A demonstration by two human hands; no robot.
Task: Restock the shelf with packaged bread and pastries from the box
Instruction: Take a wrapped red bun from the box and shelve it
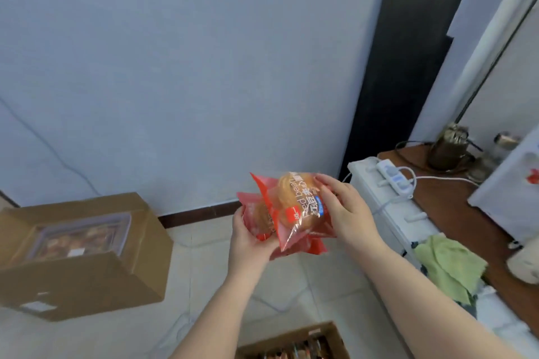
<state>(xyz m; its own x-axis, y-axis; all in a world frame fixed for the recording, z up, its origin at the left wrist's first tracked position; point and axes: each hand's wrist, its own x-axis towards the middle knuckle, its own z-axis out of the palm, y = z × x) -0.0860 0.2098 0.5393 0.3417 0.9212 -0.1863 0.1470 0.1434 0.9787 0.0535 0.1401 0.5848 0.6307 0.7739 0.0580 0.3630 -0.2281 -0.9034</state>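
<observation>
I hold red-wrapped packs of red bean bread in mid-air above the floor, in front of the wall. My left hand grips the lower pack from below and the left. My right hand grips the front pack from the right, fingers curled over its top edge. A cardboard box with several packaged pastries in it sits at the bottom edge, below my arms. No shelf shows plainly.
A larger cardboard box with a clear plastic container inside stands on the floor at left. At right, a white unit carries a power strip and a green cloth; a brown table holds jars.
</observation>
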